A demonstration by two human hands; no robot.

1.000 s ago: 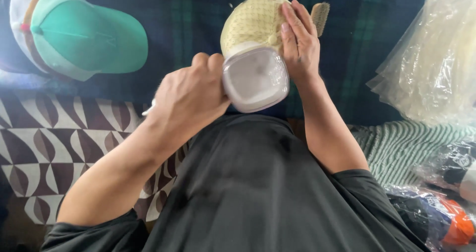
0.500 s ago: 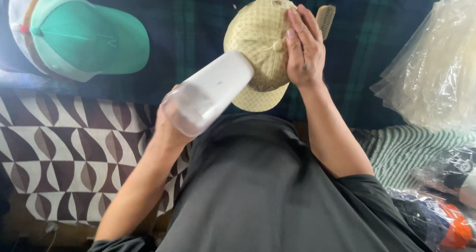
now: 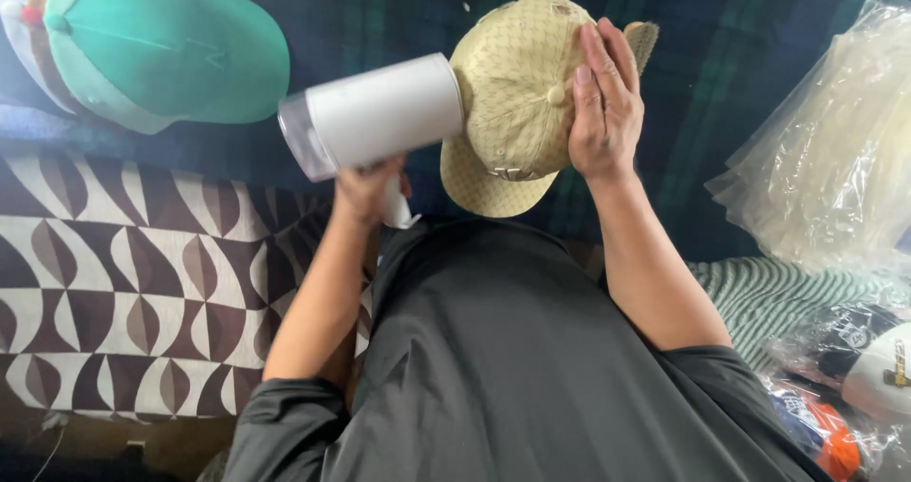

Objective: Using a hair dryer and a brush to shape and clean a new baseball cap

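I have my left hand wrapped around the grip of a white handheld steamer, its barrel lying sideways with the nozzle end against the left side of the tan cap. My right hand lies flat on the cap's right side, fingers stretched out and close together, holding the crown steady against the dark plaid cloth. I judge the step in hand to be working the steamer over the crown panels. A next move would call for keeping the nozzle close to the fabric while the bracing hand stays clear of the hot end, and for turning the cap a little so another panel faces the barrel. The cap sits far of my chest, near the middle of the scene; it is tan with a fine repeating pattern, a button on top, its brim pointing toward me. A teal cap lies well apart on the far left, and clear plastic bags are piled on the right.
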